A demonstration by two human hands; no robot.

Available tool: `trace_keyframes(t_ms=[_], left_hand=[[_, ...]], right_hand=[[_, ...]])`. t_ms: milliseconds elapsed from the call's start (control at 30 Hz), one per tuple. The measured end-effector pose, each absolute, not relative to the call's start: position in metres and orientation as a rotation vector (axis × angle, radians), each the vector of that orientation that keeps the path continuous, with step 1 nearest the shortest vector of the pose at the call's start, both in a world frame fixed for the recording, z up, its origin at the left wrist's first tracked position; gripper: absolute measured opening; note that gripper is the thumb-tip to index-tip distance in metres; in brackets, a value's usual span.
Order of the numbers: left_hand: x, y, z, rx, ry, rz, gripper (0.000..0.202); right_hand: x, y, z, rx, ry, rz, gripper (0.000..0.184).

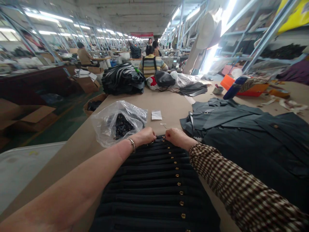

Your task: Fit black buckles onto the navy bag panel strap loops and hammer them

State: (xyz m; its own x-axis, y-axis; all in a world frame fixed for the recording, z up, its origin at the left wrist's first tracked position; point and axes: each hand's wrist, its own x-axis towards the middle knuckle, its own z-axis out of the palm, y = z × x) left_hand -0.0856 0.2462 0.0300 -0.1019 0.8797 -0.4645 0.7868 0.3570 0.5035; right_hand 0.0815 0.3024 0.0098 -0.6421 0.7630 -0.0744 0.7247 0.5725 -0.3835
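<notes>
A row of overlapping dark fabric pieces (149, 187) lies in front of me, with small gold metal fittings (178, 184) lined up along its right side. At its far end my left hand (146, 136) is closed on a dark fabric strip (159, 138), and a bit of gold metal shows by its fingers. My right hand (178, 138) pinches the same end from the right, close to another gold fitting. The fingertips of both hands are partly hidden. Left of my left hand sits a clear plastic bag (136, 111) holding dark pieces with metal rings (123, 126).
Dark garments (253, 135) are spread on the table's right side. Beyond my hands lie a white paper square (156, 115) and a small white tag (163, 124). A dark fabric pile (123, 79) stands at the back. Cardboard boxes (29, 114) are on the left floor; people work farther off.
</notes>
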Motion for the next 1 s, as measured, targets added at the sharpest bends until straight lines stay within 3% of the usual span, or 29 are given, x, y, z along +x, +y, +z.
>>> trace_keyframes(t_ms=[100,300,500,833,1000], left_hand=[[-0.085,0.232,0.040,1.382,1.849,0.424,0.016],[-0.066,0.214,0.048,1.196,1.643,0.810,0.026],[-0.053,0.209,0.045,1.115,1.498,0.947,0.025],[-0.065,0.209,0.039,1.137,1.618,0.783,0.018],[-0.063,0.221,0.032,1.329,1.730,0.614,0.012]], right_hand=[[0.085,0.289,0.015,-1.211,-2.542,0.669,0.021],[0.079,0.254,0.013,-0.920,-1.631,1.730,0.024],[0.075,0.244,0.015,-0.761,-1.231,1.960,0.037],[0.094,0.266,0.016,-0.882,-1.356,1.895,0.032],[0.099,0.283,-0.001,-1.133,-2.066,1.280,0.007]])
